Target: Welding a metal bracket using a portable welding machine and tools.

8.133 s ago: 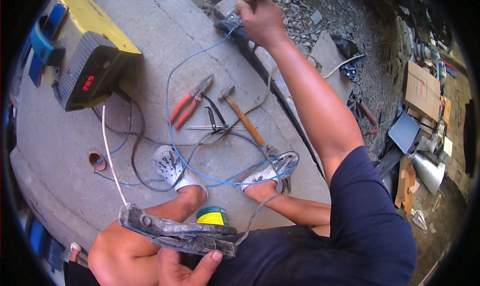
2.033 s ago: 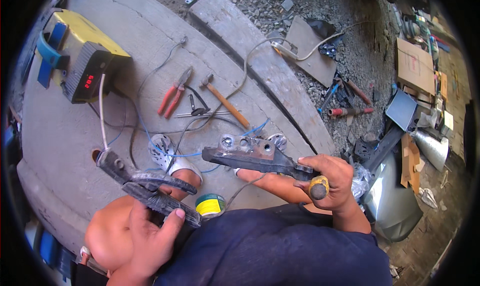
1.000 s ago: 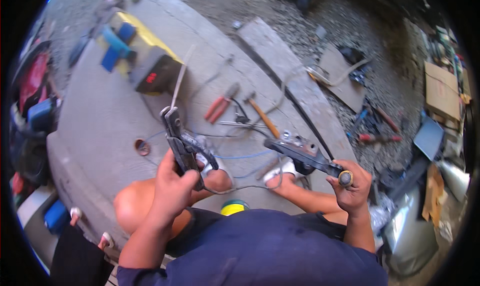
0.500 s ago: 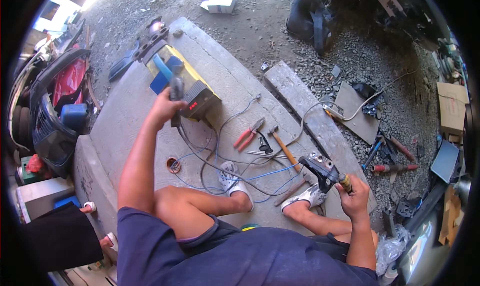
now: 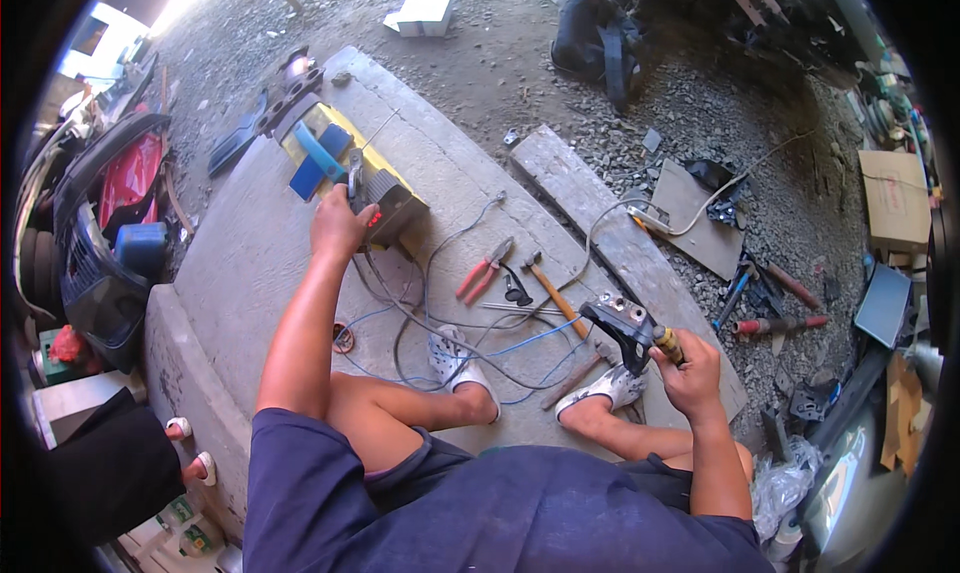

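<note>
My left hand (image 5: 338, 223) is closed around a black welding electrode holder (image 5: 356, 173), with a thin rod (image 5: 382, 128) slanting up from it. It hovers over the near end of a yellow and grey welding machine (image 5: 395, 205) that has a blue handle and a red lit display. Off to the right, my right hand (image 5: 690, 373) grips a short brass-coloured cylindrical piece (image 5: 668, 345). Against that piece sits a black metal bracket (image 5: 622, 325) with round holes; how the two join cannot be made out.
Red-handled pliers (image 5: 484, 271), a wooden-handled hammer (image 5: 555, 293) and looping cables (image 5: 400, 318) lie on the concrete slab (image 5: 240, 233) around my feet. A wooden plank (image 5: 570, 198) runs along its right side. Car parts (image 5: 110, 233) crowd the left; another person's black-clothed legs (image 5: 110, 463) show lower left.
My left hand with the electrode holder has dropped slightly, and the thin rod now shows. My right hand and the bracket sit a little further left, while the whole view has shifted slightly.
</note>
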Motion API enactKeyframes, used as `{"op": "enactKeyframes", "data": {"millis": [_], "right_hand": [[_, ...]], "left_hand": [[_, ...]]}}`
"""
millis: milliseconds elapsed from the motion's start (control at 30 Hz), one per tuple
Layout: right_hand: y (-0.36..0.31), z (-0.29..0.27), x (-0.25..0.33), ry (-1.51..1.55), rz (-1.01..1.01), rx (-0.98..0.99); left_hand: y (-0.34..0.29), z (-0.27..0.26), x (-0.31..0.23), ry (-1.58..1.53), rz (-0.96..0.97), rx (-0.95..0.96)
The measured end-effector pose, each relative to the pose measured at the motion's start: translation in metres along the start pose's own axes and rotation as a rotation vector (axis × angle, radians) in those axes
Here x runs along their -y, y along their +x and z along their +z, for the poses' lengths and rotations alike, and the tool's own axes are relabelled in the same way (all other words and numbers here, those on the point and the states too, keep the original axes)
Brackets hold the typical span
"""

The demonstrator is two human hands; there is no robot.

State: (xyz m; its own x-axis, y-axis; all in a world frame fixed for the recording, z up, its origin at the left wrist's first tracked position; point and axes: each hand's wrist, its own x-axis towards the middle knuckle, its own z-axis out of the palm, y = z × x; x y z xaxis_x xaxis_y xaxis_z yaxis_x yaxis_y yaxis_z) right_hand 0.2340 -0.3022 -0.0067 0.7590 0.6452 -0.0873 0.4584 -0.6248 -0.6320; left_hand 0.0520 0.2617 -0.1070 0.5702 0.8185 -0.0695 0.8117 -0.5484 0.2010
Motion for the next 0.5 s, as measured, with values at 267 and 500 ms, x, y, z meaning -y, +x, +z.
{"op": "enactKeyframes", "data": {"millis": [267,500], "right_hand": [[-0.008,-0.019,0.060,-0.004,-0.049,-0.074],[-0.025,-0.015,0.123,0.102,-0.123,-0.272]], "left_hand": [[-0.016,-0.006,0.016,0.048,0.023,-0.014],[-0.219,-0.089,-0.095,-0.357,0.352,0.933]]}}
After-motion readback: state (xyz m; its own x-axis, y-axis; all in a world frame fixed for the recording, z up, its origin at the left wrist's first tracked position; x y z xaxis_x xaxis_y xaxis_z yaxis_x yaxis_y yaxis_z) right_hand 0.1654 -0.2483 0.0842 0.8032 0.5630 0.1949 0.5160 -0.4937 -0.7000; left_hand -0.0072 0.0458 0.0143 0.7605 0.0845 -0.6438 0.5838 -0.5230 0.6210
